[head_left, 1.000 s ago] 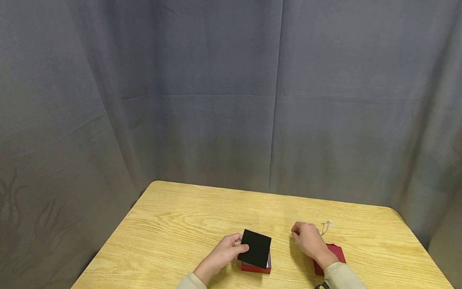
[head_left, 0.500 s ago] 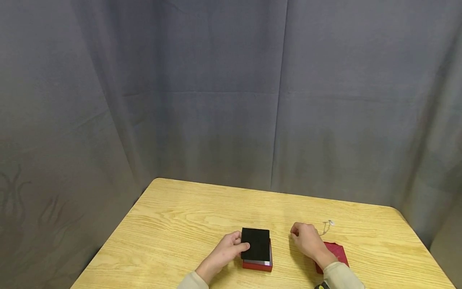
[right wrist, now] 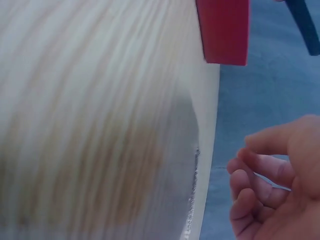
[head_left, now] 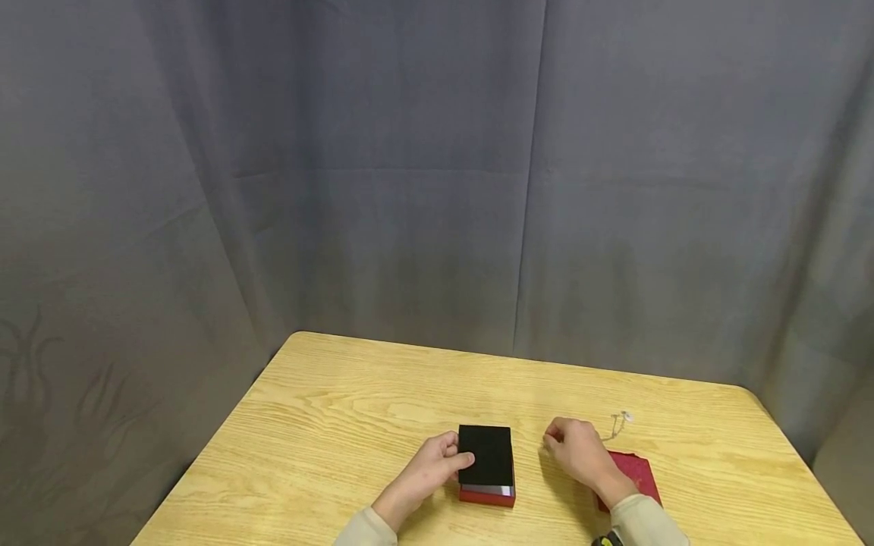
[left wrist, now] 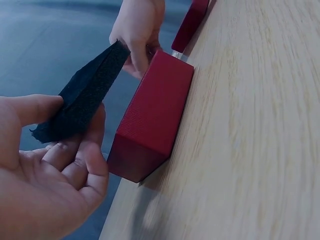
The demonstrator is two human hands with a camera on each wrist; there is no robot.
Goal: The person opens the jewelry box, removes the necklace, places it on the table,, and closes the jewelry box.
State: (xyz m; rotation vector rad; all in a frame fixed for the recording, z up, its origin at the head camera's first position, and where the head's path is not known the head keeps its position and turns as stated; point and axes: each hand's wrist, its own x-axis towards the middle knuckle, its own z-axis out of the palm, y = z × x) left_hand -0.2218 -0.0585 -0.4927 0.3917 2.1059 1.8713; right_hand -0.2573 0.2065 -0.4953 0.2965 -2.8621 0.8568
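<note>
One left hand (head_left: 425,468), lower centre, pinches a black pad (head_left: 488,452), probably light and soft, best edge-held; right hand's (head_left: 580,453) grip unclear.

We saw a wood-grained table (head_left: 382,387) with rounded far corners. Behind it we had a grey curtain (head_left: 410,243) hanging in soft folds, and a thin dark line (head_left: 529,178) ran down it. Low at the left, we made out faint dark branching marks (head_left: 27,364) on the cloth.
</note>
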